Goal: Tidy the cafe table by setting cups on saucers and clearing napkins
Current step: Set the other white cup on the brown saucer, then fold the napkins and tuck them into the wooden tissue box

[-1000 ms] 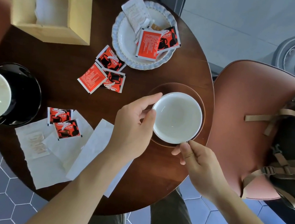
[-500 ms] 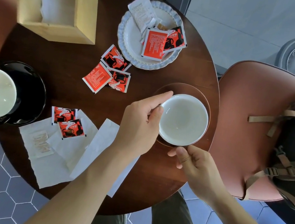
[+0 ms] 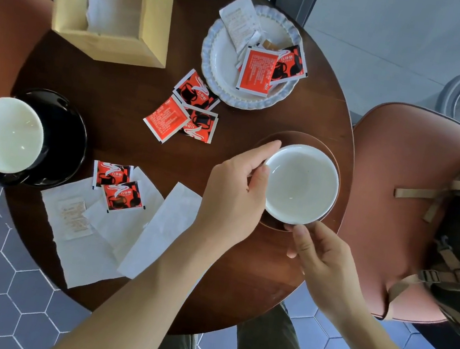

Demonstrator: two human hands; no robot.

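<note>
so we've got the white cup (image 3: 301, 184) sitting on the brown saucer (image 3: 334, 159), left hand (image 3: 234, 195) pinching its rim, right hand (image 3: 320, 258) curled at the near edge, and it's glazed, slick and chippable, so we'd grab the rim with 2 hands.
</note>
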